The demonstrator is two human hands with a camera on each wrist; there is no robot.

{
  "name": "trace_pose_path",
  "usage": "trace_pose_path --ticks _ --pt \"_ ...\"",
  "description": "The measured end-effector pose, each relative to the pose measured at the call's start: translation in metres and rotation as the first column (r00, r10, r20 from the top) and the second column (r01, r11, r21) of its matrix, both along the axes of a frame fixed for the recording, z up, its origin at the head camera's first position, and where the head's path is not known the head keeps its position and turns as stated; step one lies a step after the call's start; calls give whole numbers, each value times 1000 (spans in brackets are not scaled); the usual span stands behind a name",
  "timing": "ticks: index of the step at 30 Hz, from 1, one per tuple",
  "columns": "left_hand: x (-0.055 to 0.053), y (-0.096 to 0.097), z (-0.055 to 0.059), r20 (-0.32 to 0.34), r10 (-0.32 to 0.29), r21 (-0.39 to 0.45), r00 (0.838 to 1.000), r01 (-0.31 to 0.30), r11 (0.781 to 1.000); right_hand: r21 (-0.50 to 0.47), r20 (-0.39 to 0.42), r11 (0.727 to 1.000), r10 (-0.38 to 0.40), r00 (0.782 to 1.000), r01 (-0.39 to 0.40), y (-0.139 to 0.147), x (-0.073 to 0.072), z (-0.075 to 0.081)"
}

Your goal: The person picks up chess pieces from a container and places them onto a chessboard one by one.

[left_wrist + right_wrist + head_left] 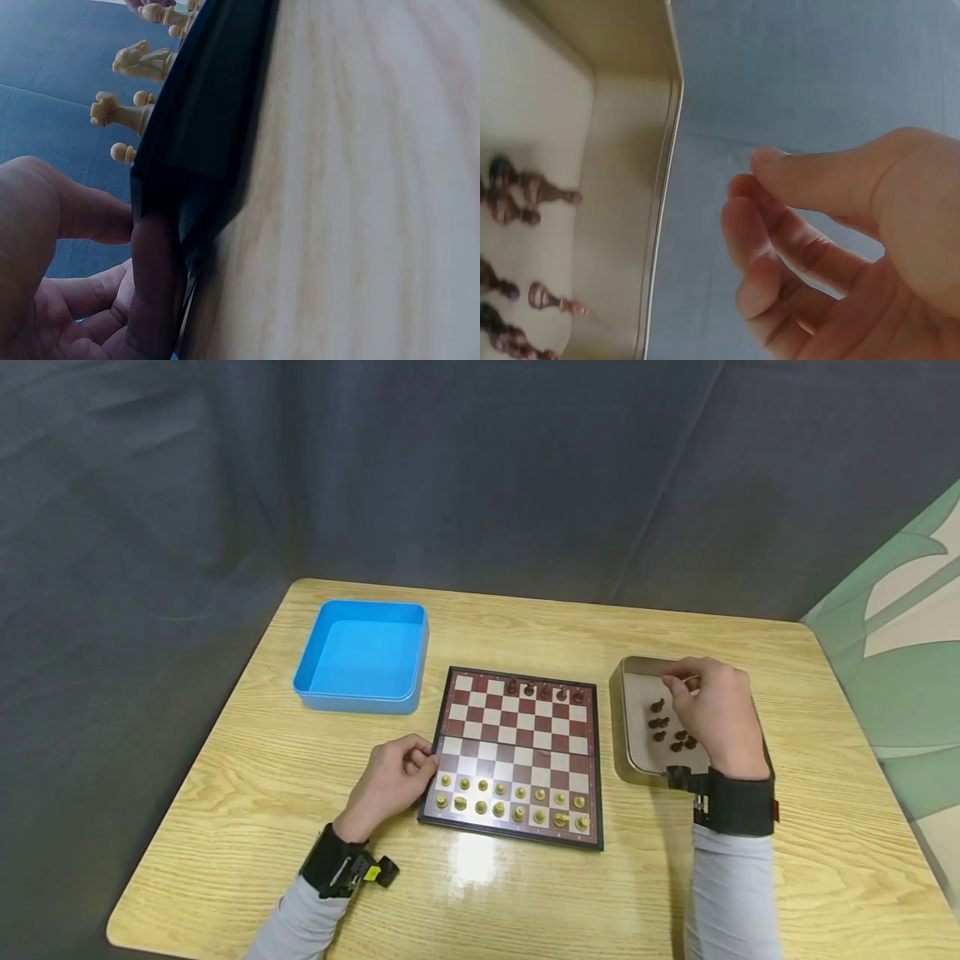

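A chessboard (517,747) lies mid-table, with two rows of pale yellow pieces (498,808) along its near side. Several dark brown chess pieces (545,691) stand in the right part of the far row. My left hand (393,777) grips the board's left edge; the left wrist view shows thumb and finger at its corner, below a pale rook (120,114). Over the metal tin (626,727) hovers my right hand (712,706), fingers loosely bent. In the right wrist view nothing shows between thumb and fingertips. Loose dark pieces (551,298) lie inside the tin.
A blue square box (363,702) stands at the table's back left, beyond the board's left corner. The wooden table (225,827) ends at a dark curtain (480,485) behind. On the right hangs a green and white patterned cloth (915,693).
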State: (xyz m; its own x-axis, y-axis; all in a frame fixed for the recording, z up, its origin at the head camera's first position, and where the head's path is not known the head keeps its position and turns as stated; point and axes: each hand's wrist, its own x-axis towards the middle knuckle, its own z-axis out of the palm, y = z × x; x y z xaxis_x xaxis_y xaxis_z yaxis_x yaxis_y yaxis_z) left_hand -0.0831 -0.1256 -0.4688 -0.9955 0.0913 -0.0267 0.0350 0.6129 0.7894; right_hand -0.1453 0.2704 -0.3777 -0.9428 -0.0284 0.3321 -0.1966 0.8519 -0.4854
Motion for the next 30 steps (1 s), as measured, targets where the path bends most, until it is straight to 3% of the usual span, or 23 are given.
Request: trace_pose_path --ticks 8,17,23,26,30 --pt "-1 -1 1 -1 -1 3 1000 1 1000 3 22 995 -101 995 101 19 -6 0" --pt "2 0 1 25 12 16 1000 -12 1000 30 30 990 -139 990 138 39 -16 -1" --pt "4 -2 0 31 6 -4 1000 -6 1000 93 175 990 -124 977 109 50 -20 -7" --pt "3 -2 0 19 3 -8 1000 -3 1000 112 263 990 -109 959 82 56 -22 -9" --pt "1 -1 -2 8 -1 -5 1000 1 1000 129 386 991 -92 918 45 62 -24 -13"
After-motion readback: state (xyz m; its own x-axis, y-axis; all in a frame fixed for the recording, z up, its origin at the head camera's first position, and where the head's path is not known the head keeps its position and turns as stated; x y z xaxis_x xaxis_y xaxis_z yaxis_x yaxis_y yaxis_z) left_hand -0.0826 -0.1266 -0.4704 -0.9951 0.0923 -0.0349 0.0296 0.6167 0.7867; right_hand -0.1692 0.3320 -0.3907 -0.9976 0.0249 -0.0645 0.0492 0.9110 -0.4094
